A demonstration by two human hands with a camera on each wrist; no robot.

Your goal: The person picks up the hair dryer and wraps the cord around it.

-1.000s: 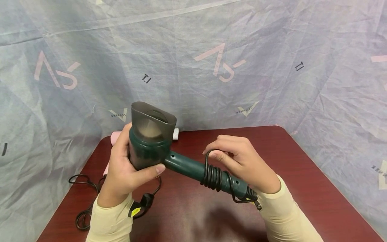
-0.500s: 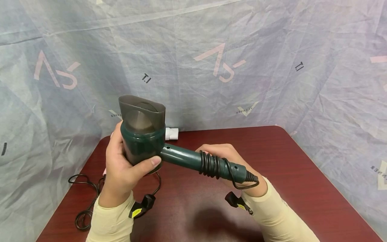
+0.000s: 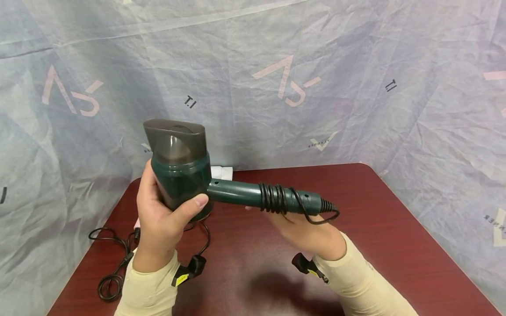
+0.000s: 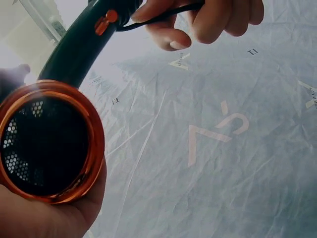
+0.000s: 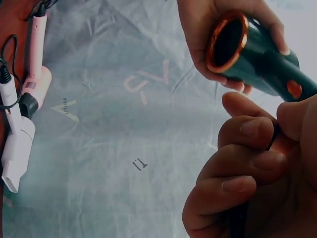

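A dark green hair dryer (image 3: 182,186) with a smoky translucent nozzle (image 3: 174,145) is held above the table, nozzle up and handle pointing right. My left hand (image 3: 158,224) grips its barrel, thumb across the near side. Black cord (image 3: 272,197) is coiled several turns round the handle. Below the handle is my right hand (image 3: 308,232), partly hidden by it in the head view. In the right wrist view, that hand's fingers (image 5: 237,168) curl round a free stretch of the cord. The left wrist view shows the orange-rimmed intake grille (image 4: 47,144).
A pink hair dryer (image 5: 37,54) and a white hair dryer (image 5: 17,134) lie at the table's back left. Loose black cord (image 3: 110,281) trails over the left of the red-brown table (image 3: 253,272). A printed grey cloth (image 3: 253,87) hangs behind.
The hair dryer has moved left and up in my left hand, its handle now nearer level. My right hand has passed from above the handle to beneath it with the cord.
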